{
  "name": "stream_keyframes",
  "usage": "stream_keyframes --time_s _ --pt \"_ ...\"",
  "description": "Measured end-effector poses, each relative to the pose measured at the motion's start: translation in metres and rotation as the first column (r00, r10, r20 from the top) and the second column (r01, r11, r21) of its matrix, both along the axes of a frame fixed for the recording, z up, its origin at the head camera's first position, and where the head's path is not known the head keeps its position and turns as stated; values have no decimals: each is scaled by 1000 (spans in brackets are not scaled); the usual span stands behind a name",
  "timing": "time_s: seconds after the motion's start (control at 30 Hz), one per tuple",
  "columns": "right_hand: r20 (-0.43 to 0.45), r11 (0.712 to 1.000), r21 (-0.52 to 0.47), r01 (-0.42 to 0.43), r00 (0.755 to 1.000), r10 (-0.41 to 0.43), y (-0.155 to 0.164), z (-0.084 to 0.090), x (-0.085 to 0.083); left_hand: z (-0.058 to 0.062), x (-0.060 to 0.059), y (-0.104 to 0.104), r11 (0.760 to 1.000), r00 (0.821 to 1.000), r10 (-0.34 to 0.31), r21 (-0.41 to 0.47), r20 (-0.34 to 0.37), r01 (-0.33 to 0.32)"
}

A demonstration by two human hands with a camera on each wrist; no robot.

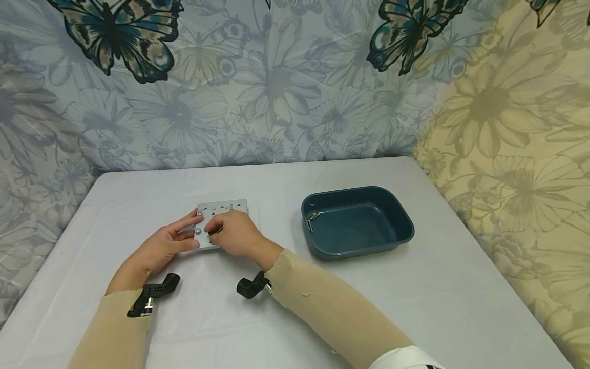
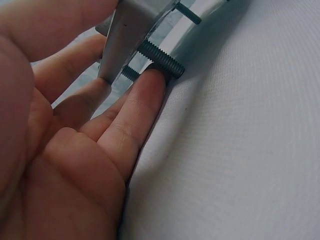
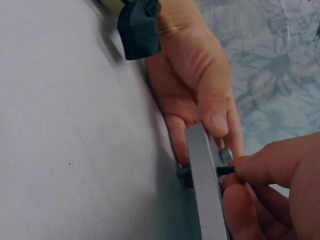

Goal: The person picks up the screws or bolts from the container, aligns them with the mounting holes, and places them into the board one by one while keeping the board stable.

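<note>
A silver metal plate with rows of holes is at the left of the table, tilted up off the cloth. My left hand grips its left edge between thumb and fingers. Threaded screws stick out of its underside in the left wrist view, one touching a fingertip. Over the plate's face, my right hand pinches a dark screw between thumb and forefinger. Beside that screw, a metal bolt head stands on the face. The right fingers hide part of the plate in the head view.
To the right stands a dark blue tray with several small brass-coloured pieces at its left side. A white cloth covers the table. Flowered fabric hangs behind it. Black wrist mounts stick out from both sleeves.
</note>
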State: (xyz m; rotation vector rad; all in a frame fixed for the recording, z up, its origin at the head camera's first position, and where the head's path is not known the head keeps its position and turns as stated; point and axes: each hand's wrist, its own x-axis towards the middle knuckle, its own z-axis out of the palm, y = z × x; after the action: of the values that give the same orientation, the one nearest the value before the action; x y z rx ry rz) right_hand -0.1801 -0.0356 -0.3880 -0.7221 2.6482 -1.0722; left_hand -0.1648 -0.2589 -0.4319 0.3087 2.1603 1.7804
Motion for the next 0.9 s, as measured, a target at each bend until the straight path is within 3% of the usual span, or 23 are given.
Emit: stream_keyframes --time_s 0.5,0.63,0.67,0.73,0.77,0.83,0.9 --pt "55 996 -80 -40 998 45 5 -1 -1 1 -1 -1 1000 1000 -9 -2 0 9" --pt "193 973 -230 18 981 28 13 5 4 -1 -2 -1 1000 1000 -8 -10 -4 8" --pt "259 952 -302 53 966 28 17 7 6 -2 -2 -1 1000 1000 -6 -11 -1 6" --pt "389 874 -463 150 920 48 31 14 10 -4 -2 -1 1000 1000 -4 -11 6 4" --pt "444 819 -537 203 893 70 40 17 12 -5 -2 -1 1000 1000 -3 -6 10 3" --pt "524 682 -661 312 843 123 63 25 14 -6 -2 -1 1000 1000 1 3 15 -1" --pt "554 539 -747 390 813 179 90 34 14 -8 -2 -1 1000 1000 -1 12 11 1"
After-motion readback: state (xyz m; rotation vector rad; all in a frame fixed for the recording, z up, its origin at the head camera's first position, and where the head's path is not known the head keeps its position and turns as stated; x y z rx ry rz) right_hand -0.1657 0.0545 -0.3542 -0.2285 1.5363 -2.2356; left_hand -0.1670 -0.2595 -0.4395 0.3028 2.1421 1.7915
